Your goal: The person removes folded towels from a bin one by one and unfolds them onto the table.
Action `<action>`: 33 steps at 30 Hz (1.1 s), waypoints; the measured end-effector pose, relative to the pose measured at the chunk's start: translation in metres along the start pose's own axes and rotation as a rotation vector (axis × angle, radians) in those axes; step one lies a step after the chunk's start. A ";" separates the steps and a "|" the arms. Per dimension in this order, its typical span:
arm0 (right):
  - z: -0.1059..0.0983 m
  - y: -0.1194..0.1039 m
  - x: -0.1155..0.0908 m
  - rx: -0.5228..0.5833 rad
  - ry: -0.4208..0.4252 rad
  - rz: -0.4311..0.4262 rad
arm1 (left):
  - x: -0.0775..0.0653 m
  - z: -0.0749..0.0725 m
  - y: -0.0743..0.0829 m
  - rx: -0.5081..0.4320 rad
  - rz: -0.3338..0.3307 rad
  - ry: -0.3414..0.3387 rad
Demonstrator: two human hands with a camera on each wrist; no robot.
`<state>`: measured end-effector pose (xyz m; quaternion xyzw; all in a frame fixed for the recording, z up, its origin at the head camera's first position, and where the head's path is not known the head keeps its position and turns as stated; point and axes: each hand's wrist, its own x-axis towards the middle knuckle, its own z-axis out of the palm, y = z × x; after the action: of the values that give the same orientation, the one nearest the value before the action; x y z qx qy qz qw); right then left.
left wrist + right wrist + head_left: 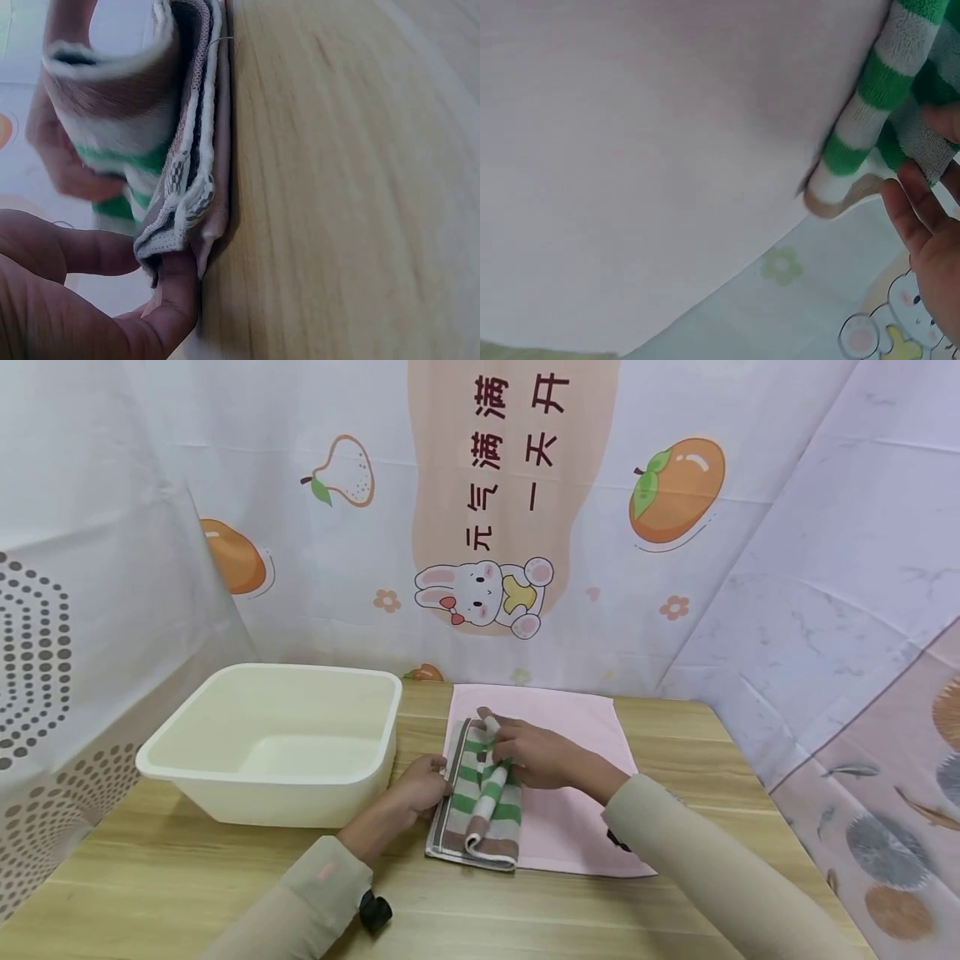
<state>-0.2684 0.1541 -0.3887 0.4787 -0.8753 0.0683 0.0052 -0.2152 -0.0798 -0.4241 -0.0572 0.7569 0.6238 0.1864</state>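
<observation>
A towel [467, 789] with green, grey and brown stripes lies folded along the left side of a flat pink cloth [573, 835]. My left hand [417, 787] is at the towel's left edge; in the left wrist view its thumb and a finger pinch the layered edge [169, 232]. Over the towel's far right part, my right hand [538, 755] holds a raised flap between thumb and fingers. In the right wrist view that flap [922, 139] sits between the thumb and fingertips [901, 202], beside a rounded fold. The ends of some left fingers are hidden under the towel.
A cream plastic basin [300, 806] stands to the left, close to my left forearm. The wooden table [480, 914] runs beneath everything. A printed curtain [315, 568] with fruit and a rabbit hangs behind its far edge, and more cloth hangs at both sides.
</observation>
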 end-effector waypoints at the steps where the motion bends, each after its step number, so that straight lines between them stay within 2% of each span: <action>1: -0.001 0.002 -0.007 0.008 0.016 0.001 | 0.000 0.000 0.000 -0.001 0.000 -0.002; 10: -0.004 0.025 -0.065 0.020 0.128 0.026 | 0.000 -0.004 -0.003 0.006 -0.002 0.021; 17: 0.004 0.037 -0.093 0.057 0.093 0.076 | 0.000 -0.006 -0.004 -0.004 -0.003 0.028; 25: 0.011 0.045 -0.105 0.093 0.015 0.118 | -0.001 -0.008 -0.004 -0.026 -0.033 0.010; 33: 0.002 0.045 -0.096 0.088 -0.006 0.158 | -0.003 -0.008 -0.003 -0.031 -0.034 -0.027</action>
<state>-0.2536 0.2582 -0.4032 0.4084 -0.9064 0.1052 -0.0239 -0.2134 -0.0886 -0.4252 -0.0645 0.7435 0.6329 0.2063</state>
